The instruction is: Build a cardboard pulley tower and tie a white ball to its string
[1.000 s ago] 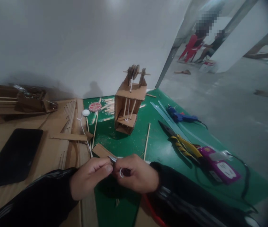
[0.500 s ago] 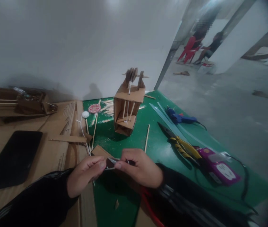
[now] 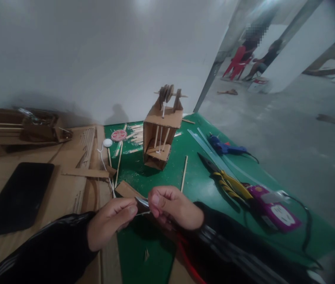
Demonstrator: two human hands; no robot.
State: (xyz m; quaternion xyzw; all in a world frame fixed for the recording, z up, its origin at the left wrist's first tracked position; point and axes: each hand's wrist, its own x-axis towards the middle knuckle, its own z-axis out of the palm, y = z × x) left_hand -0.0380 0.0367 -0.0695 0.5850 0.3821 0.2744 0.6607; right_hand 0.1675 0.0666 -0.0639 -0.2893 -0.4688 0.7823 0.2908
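Note:
My left hand (image 3: 112, 221) is closed, thumb against the fingers, on a white string (image 3: 143, 213). A short stretch of this string spans the gap to my right hand (image 3: 174, 207). My right hand's fingers are pinched together, and a thin, pointed silvery blade (image 3: 142, 202) sticks out from them toward the left hand; its handle is hidden. Beyond the hands stands a cardboard box model (image 3: 163, 118) with round discs on a stick axle at its top and a white string running down inside. A cardboard strip (image 3: 126, 190) lies just behind the hands.
A white string ball (image 3: 107, 142), wooden sticks (image 3: 136, 136) and a red round case (image 3: 119, 135) lie behind left. Pliers (image 3: 229, 182), a blue glue gun (image 3: 225, 146), clear glue sticks (image 3: 207, 148) and a purple box (image 3: 274, 211) sit right. A black tablet (image 3: 19, 197) rests on cardboard.
My right hand has rolled, its fingertips lifting and drawing slightly away from my left hand. The left hand has shifted slightly right. The box model stands as before.

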